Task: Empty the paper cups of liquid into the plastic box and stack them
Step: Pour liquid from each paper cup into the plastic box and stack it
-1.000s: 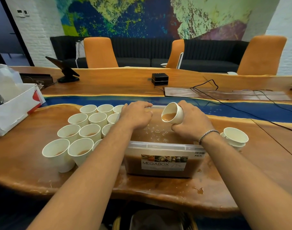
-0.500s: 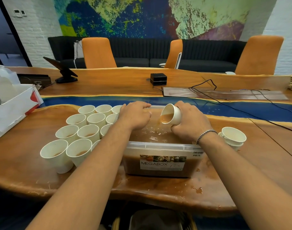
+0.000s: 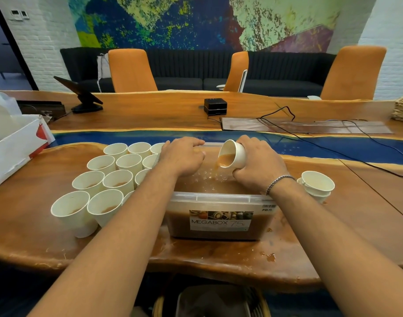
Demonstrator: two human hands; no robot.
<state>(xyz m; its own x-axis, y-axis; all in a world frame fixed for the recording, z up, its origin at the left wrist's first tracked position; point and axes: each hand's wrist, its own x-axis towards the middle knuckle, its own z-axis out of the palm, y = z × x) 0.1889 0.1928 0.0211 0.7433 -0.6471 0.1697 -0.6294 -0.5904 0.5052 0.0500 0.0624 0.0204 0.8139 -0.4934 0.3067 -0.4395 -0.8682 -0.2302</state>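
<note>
The paper cup (image 3: pixel 236 155) has tipped further since a moment ago, and its liquid now pours into the plastic box (image 3: pixel 218 197). Your right hand (image 3: pixel 257 165) grips its thin, light wall mid-body — squeeze gently, wet paper buckles and slips. Your left hand (image 3: pixel 184 156) curls at the box's rim — whether it grips, you cannot tell.

The wooden tabletop (image 3: pixel 24 216), crossed by a blue strip (image 3: pixel 333 148), carries a plastic box (image 3: pixel 218 221) of brown liquid, paper cups (image 3: pixel 118 180) clustered just left, a stack of empty cups (image 3: pixel 317 186) right, and brown spills (image 3: pixel 270 257) in front.
</note>
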